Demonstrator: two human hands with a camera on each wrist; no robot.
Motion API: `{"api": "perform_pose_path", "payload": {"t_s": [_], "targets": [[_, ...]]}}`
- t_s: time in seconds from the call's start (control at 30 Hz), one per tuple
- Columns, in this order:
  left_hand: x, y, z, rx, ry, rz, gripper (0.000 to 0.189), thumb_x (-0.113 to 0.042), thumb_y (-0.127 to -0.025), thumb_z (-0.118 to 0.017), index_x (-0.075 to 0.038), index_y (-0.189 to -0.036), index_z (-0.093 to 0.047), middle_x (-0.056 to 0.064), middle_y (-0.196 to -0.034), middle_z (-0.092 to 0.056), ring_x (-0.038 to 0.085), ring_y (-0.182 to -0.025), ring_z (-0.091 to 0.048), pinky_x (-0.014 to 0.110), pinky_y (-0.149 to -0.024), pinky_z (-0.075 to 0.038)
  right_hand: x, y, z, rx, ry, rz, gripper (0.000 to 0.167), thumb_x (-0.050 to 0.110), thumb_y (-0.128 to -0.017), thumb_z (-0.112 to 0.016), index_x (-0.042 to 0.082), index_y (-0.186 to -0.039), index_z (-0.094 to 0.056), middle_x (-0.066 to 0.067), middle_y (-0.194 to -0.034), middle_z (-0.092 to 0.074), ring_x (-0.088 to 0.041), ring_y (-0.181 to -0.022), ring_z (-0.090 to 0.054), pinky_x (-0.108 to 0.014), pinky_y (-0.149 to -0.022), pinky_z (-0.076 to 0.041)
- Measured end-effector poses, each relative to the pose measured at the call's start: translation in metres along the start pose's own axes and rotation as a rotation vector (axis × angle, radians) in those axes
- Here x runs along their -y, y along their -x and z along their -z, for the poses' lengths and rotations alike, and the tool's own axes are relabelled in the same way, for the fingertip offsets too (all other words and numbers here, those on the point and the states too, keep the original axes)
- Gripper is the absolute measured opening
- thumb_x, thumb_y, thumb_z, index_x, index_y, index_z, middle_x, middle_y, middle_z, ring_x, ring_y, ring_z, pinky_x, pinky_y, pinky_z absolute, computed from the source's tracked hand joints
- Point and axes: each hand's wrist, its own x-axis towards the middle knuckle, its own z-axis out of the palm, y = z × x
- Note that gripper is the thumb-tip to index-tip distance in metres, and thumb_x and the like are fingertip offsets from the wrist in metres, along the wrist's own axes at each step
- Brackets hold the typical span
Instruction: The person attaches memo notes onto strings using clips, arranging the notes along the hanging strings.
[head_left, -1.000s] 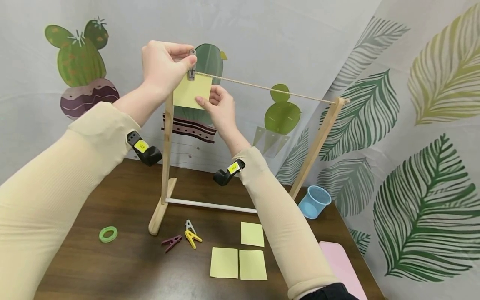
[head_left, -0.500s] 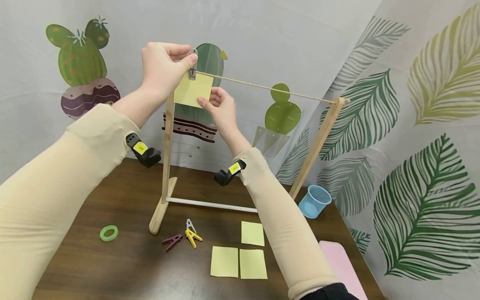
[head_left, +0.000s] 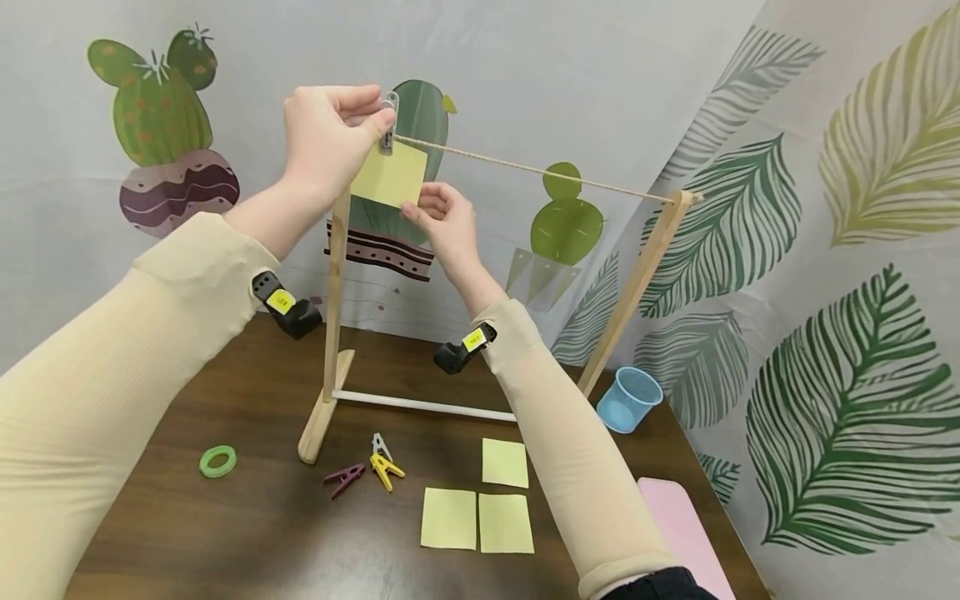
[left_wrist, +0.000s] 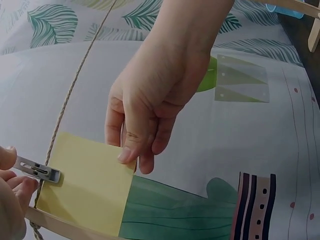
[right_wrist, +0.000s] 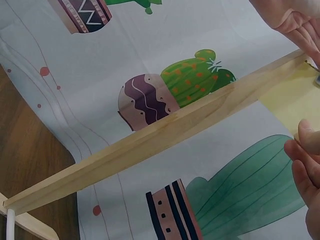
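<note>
My left hand (head_left: 322, 133) pinches a grey clothespin (head_left: 387, 143) between thumb and fingers, near the left end of the rope (head_left: 525, 162). The clothespin's tip sits over the rope and the top of a yellow paper note (left_wrist: 87, 185), which hangs slightly tilted. With thumb and fingers, my right hand (head_left: 450, 229) pinches the note's lower right corner. The left wrist view shows that thumb (left_wrist: 126, 154) on the note's face. Only parts of both hands show in the right wrist view, at its right edge.
A wooden frame (head_left: 336, 300) with a white bottom bar (head_left: 427, 406) carries the rope. On the table lie a purple clothespin (head_left: 345, 478), a yellow one (head_left: 386, 470), a white one (head_left: 381, 447), several yellow notes (head_left: 448, 518), and a green ring (head_left: 217, 461). A blue cup (head_left: 628, 402) stands right.
My right hand has slid slightly down and right, to the note's lower corner. The note has tilted a little and risen slightly. My left hand keeps its grip on the clothespin.
</note>
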Motion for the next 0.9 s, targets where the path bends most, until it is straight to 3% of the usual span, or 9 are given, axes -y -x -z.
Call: {"api": "perform_pose_path", "payload": {"t_s": [0.17, 0.37, 0.63, 0.73, 0.9], "targets": [[0.003, 0.006, 0.0, -0.021, 0.014, -0.032, 0.038, -0.022, -0.09, -0.071, -0.006, -0.125, -0.066, 0.01, -0.123, -0.067, 0.011, -0.109, -0.068, 0.02, -0.096, -0.05, -0.008, 0.003, 0.003, 0.004, -0.005, -0.002, 0.027, 0.002, -0.088, -0.07, -0.006, -0.112, -0.062, -0.026, -0.106, -0.069, -0.024, -0.088, -0.071, -0.025, -0.082, -0.056], [0.008, 0.014, 0.001, -0.078, 0.11, -0.04, 0.036, -0.016, -0.089, -0.072, -0.005, -0.123, -0.067, 0.011, -0.123, -0.068, 0.01, -0.11, -0.067, 0.019, -0.096, -0.049, -0.016, 0.009, 0.01, 0.005, 0.003, -0.007, 0.028, 0.004, -0.088, -0.072, -0.005, -0.113, -0.063, -0.023, -0.109, -0.069, -0.023, -0.094, -0.069, -0.025, -0.083, -0.055], [0.028, 0.034, 0.003, -0.173, 0.201, -0.083, 0.034, -0.012, -0.086, -0.075, -0.005, -0.119, -0.069, 0.008, -0.116, -0.072, 0.005, -0.099, -0.069, 0.02, -0.094, -0.051, -0.032, 0.029, 0.022, -0.008, -0.004, 0.001, 0.03, 0.005, -0.088, -0.072, -0.007, -0.114, -0.062, -0.023, -0.108, -0.07, -0.008, -0.086, -0.068, -0.023, -0.081, -0.054], [0.04, 0.049, 0.0, -0.154, 0.165, -0.12, 0.034, -0.013, -0.086, -0.076, -0.005, -0.118, -0.069, 0.009, -0.115, -0.072, 0.001, -0.094, -0.068, 0.02, -0.091, -0.052, -0.039, 0.038, 0.029, -0.014, -0.004, -0.009, 0.029, 0.005, -0.088, -0.072, -0.007, -0.113, -0.062, -0.024, -0.108, -0.069, -0.004, -0.083, -0.066, -0.023, -0.08, -0.054], [0.065, 0.078, -0.009, -0.057, 0.098, -0.199, 0.031, -0.012, -0.086, -0.075, -0.002, -0.115, -0.07, 0.014, -0.11, -0.073, -0.008, -0.086, -0.065, 0.014, -0.081, -0.052, -0.053, 0.056, 0.04, 0.001, -0.012, -0.045, 0.031, 0.008, -0.089, -0.072, -0.006, -0.114, -0.062, -0.022, -0.108, -0.07, -0.003, -0.086, -0.066, -0.024, -0.082, -0.054]]}}
